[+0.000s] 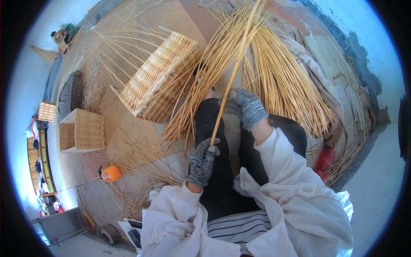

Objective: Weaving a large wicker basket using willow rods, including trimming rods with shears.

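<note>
Willow rod (227, 88) is running up from the lap, its tip getting lost among loose canes (205, 81). Left hand (202, 160) is gripping its butt, right hand (245, 107) is pinching higher. Unfinished basket (160, 77) is lying left; bare paving is opening beyond.

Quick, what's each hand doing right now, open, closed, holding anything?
Left hand: closed around the lower end of a wicker rod.
Right hand: closed on the same wicker rod, higher up.
</note>
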